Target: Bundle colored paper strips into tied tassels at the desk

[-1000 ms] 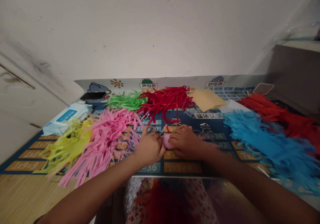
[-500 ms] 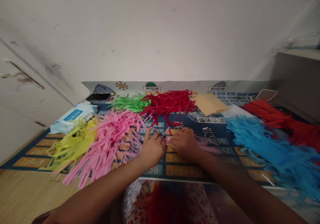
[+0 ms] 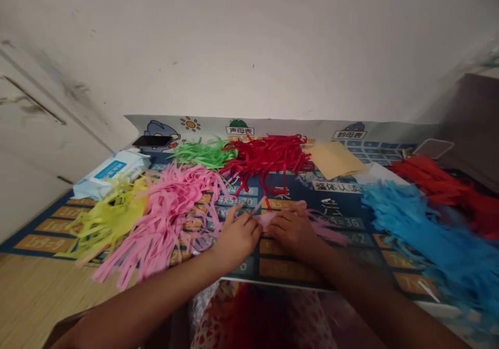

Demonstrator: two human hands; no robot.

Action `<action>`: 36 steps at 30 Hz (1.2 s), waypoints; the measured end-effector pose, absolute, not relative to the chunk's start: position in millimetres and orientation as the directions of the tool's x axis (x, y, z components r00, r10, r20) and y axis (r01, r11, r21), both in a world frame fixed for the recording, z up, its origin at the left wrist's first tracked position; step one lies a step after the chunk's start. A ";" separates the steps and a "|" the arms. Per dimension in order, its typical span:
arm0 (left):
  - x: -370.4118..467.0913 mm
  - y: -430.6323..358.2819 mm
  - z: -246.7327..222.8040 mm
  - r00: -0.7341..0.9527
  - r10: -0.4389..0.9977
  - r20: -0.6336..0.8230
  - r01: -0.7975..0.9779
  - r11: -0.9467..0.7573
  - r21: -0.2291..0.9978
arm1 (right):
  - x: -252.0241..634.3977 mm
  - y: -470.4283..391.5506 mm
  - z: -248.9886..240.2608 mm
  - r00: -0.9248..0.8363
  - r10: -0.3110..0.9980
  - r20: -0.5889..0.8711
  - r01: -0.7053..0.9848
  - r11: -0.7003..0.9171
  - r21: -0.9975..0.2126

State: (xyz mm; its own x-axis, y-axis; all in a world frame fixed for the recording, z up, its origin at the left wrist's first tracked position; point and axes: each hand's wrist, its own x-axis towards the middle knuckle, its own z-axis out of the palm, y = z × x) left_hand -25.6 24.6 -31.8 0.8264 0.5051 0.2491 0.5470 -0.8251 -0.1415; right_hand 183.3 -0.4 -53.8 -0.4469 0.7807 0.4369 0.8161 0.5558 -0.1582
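Observation:
Between my two hands, low on the table's middle, lies a pink fringed paper [image 3: 266, 220]. Its thin strips stick out past my right hand toward the right. My left hand [image 3: 238, 234] is closed over the left end of the paper, fingers curled down and thumb raised a little. My right hand [image 3: 294, 230] presses on the other end with bent fingers close together. Just left of my left hand spreads a heap of pink paper fringe [image 3: 171, 203]. Beyond both hands sits a dark red fringe pile [image 3: 268, 154].
Green fringe [image 3: 205, 152] and yellow fringe [image 3: 113, 216] lie left, near a wipes pack [image 3: 113, 172] and a black phone [image 3: 153, 141]. Tan paper [image 3: 336, 160], blue fringe [image 3: 424, 234] and red fringe [image 3: 444, 188] lie right. A wall [image 3: 273, 52] rises behind the printed mat [image 3: 288, 270].
The view has shifted slightly, so the table items appear a little higher. Both hands stay on the pink fringed paper, with only slight finger movement.

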 end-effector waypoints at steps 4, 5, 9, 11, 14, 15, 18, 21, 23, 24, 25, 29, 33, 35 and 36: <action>-40.8 32.2 -42.1 0.814 0.498 0.298 0.531 -0.847 -0.034 | 200.3 1.7 -59.3 -0.465 0.743 0.481 0.771 0.607 -0.192; -46.7 33.2 -42.5 0.799 0.513 0.315 0.536 -0.844 0.014 | 204.6 2.9 -59.6 -0.442 0.757 0.481 0.767 0.597 -0.234; -59.1 37.6 -36.9 0.707 0.640 0.303 0.592 -0.769 0.242 | 212.1 11.6 -52.4 -0.385 0.860 0.334 0.776 0.498 -0.388; -55.9 41.4 -32.8 0.661 0.711 0.242 0.643 -0.702 0.307 | 209.8 18.0 -46.7 -0.354 0.905 0.234 0.812 0.422 -0.404; -46.5 48.9 -29.4 0.608 0.778 0.161 0.727 -0.626 0.282 | 203.0 26.2 -42.5 -0.283 0.945 0.167 0.853 0.327 -0.406; -43.9 51.4 -29.2 0.595 0.791 0.146 0.747 -0.610 0.264 | 201.0 27.7 -42.7 -0.262 0.951 0.167 0.856 0.309 -0.415; -40.3 57.4 -31.3 0.582 0.805 0.117 0.770 -0.592 0.238 | 197.9 29.6 -46.6 -0.228 0.958 0.176 0.852 0.284 -0.440; -40.9 60.7 -35.5 0.590 0.799 0.115 0.769 -0.600 0.223 | 198.1 30.6 -50.2 -0.218 0.963 0.158 0.857 0.267 -0.441; -41.6 62.0 -38.0 0.593 0.796 0.120 0.764 -0.604 0.227 | 198.9 31.6 -50.7 -0.219 0.966 0.137 0.857 0.258 -0.447; -41.7 62.5 -38.9 0.595 0.794 0.123 0.761 -0.606 0.232 | 199.2 32.1 -50.6 -0.224 0.966 0.130 0.856 0.259 -0.448; -41.7 62.9 -39.5 0.597 0.792 0.124 0.758 -0.609 0.235 | 199.4 32.5 -50.3 -0.228 0.965 0.128 0.855 0.261 -0.448; -41.2 62.8 -39.6 0.600 0.788 0.139 0.753 -0.614 0.235 | 198.7 33.9 -49.6 -0.230 0.965 0.123 0.862 0.261 -0.434; -41.5 61.3 -39.3 0.589 0.795 0.146 0.763 -0.607 0.224 | 196.1 37.0 -50.0 -0.209 0.974 0.092 0.870 0.228 -0.438; -42.0 60.8 -39.6 0.587 0.791 0.173 0.758 -0.612 0.224 | 196.9 37.6 -48.8 -0.176 0.981 0.086 0.876 0.196 -0.441; -42.3 60.5 -39.8 0.600 0.773 0.207 0.742 -0.635 0.215 | 198.4 36.8 -47.5 -0.154 0.982 0.108 0.882 0.186 -0.433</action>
